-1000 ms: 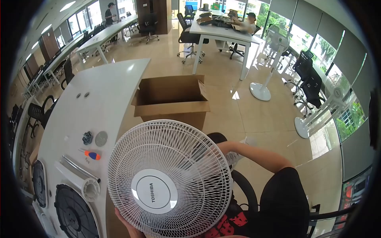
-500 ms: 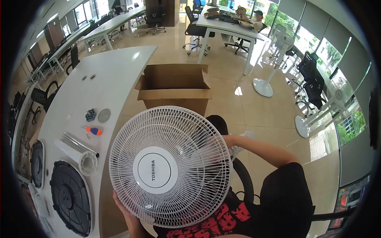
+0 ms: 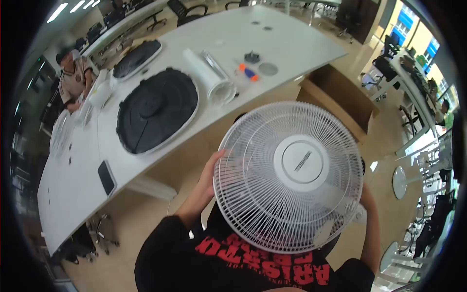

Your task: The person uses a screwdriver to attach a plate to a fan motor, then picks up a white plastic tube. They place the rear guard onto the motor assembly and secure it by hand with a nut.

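One white grille [image 3: 289, 177], held in front of the chest by two hands. On the table [image 3: 73, 194] beyond the hands: two black discs [image 3: 155, 109], one tube [image 3: 211, 80], one screwdriver [image 3: 248, 73], one phone [image 3: 106, 176]. The table edge runs just past the left hand [image 3: 211, 170], with open floor [image 3: 146, 214] below it. That hand's fingers curl round the grille's rim. The right hand [image 3: 365, 194] meets the opposite rim, fingers hidden, so I cannot tell its grip

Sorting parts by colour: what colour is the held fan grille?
The fan grille is white; head view.
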{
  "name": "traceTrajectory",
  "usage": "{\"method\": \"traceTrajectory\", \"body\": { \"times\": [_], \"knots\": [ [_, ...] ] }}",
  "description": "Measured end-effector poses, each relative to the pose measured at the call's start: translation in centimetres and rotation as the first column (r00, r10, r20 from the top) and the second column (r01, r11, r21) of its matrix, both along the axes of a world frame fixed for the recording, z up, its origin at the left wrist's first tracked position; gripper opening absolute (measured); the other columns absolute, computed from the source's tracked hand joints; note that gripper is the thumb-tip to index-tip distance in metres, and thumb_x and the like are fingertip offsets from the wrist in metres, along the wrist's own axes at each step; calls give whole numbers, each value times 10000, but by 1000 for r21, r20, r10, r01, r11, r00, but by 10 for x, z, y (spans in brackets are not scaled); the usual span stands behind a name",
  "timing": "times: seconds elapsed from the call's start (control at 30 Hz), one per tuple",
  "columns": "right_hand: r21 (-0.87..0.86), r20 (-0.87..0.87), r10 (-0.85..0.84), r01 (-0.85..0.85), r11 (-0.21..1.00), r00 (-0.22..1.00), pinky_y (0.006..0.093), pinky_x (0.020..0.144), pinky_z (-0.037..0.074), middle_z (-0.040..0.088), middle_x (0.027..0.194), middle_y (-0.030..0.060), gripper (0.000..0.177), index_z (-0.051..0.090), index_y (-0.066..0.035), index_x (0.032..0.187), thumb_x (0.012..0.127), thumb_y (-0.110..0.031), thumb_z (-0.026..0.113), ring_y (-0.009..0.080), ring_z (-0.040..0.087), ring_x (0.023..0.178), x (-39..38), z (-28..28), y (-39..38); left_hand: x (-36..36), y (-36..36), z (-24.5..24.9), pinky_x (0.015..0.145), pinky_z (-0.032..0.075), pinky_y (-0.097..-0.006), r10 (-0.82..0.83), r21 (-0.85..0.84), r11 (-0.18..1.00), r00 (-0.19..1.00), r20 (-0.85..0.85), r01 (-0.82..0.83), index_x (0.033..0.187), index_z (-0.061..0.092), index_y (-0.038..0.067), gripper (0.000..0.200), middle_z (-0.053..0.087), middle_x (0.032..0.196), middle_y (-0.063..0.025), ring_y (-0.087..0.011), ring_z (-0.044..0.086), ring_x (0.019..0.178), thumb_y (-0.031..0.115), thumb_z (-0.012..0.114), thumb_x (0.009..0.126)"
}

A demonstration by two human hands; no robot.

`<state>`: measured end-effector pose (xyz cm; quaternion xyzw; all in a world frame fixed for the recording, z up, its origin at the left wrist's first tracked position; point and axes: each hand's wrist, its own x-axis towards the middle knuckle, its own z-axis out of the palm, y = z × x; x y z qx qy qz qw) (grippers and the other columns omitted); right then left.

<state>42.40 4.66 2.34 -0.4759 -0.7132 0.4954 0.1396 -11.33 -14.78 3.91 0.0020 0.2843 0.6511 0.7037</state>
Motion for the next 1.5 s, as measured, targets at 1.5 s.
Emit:
{"method": "traceTrajectory", "body": {
  "times": [1.5],
  "knots": [
    [-395,-345,-333,186,900,878,284,846,563,711,1113,45,382,656,-20,1271,1050,-329,618,115,668,927,-192,91,25,-110,29,-41,1017,495,-311,-163,-189,981,741,-652,50,1340,632,-22,510,686,1282,-121,-200,650,1146,397,564,1056]
  ]
}}
